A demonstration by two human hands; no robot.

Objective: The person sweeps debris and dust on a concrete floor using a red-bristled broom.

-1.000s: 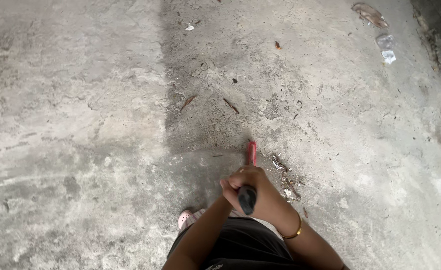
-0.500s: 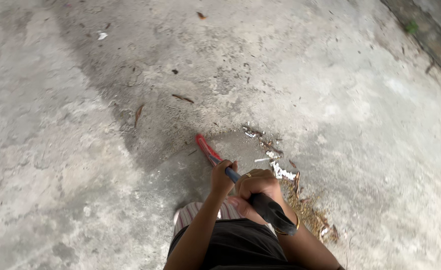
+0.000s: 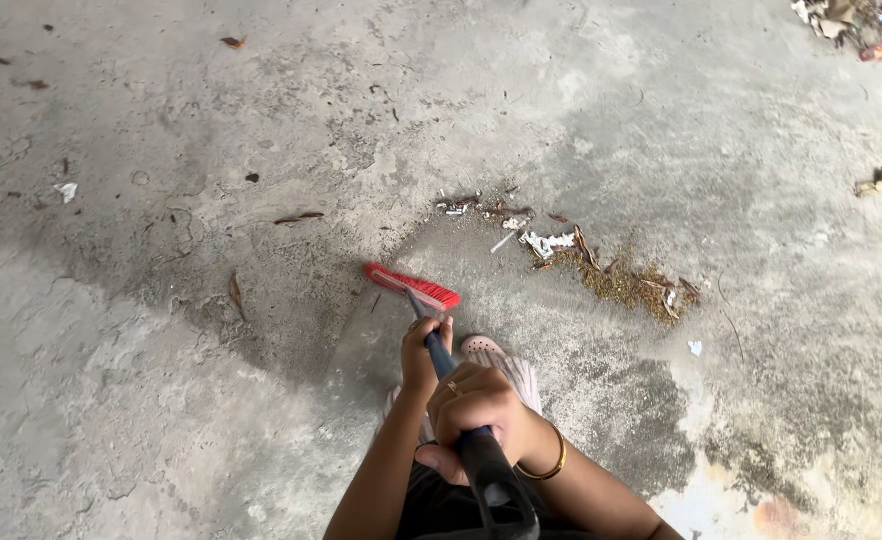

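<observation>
I hold a broom with a red brush head [image 3: 413,287] and a dark handle [image 3: 481,460] that points down at the concrete floor [image 3: 161,380]. My left hand [image 3: 421,352] grips the handle lower down, close to the head. My right hand [image 3: 478,405], with a ring and a gold bangle, grips it higher up. The brush head rests on the floor to the left of a line of swept litter [image 3: 601,268]: dry leaves, bits of white paper and brown dust.
My foot in a light clog [image 3: 484,347] stands just behind the brush head. Loose leaves [image 3: 298,216] and scraps lie scattered on the darker damp patch at the left. A second heap of rubbish [image 3: 846,18] sits at the top right corner.
The view has swung round and the brush head has moved left, away from the litter. The litter now lies in a longer line to its right. Both hands keep hold of the handle.
</observation>
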